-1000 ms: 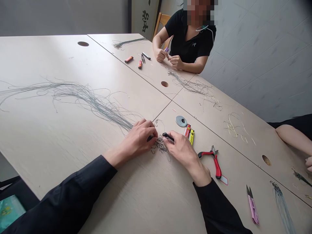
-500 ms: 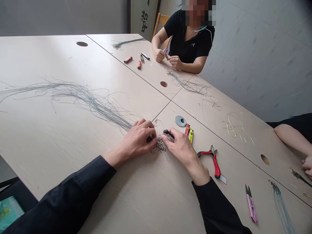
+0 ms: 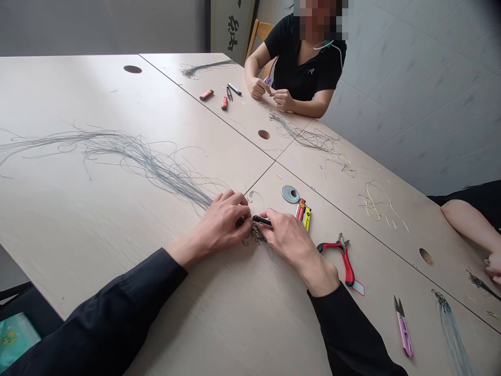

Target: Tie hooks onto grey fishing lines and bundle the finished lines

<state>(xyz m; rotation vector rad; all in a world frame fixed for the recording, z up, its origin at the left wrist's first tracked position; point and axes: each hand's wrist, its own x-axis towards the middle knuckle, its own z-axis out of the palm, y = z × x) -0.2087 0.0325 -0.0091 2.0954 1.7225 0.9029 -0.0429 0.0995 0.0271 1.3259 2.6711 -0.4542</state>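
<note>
My left hand (image 3: 227,216) is closed in a pinch at the end of a long bundle of thin grey fishing lines (image 3: 156,167). A dark bit shows between its thumb and fingers. In my right hand (image 3: 289,235) is a black lighter (image 3: 262,221), lying almost level, with its end pointing at my left fingertips. Below the lighter, a small tangle of dark fish hooks (image 3: 257,235) rests on the table between my hands, partly covered by my right fingers. Whether a flame burns, I cannot tell.
Right of my hands lie a grey disc (image 3: 290,194), a red lighter (image 3: 300,210), a yellow lighter (image 3: 307,218), red-handled pliers (image 3: 344,258), pink thread snips (image 3: 404,329) and another line bundle (image 3: 450,324). A person (image 3: 301,68) sits opposite; another person's arm (image 3: 469,224) rests at right.
My right hand has turned the lighter flatter and brought its end leftward, close to my left fingertips. The left hand keeps its pinch.
</note>
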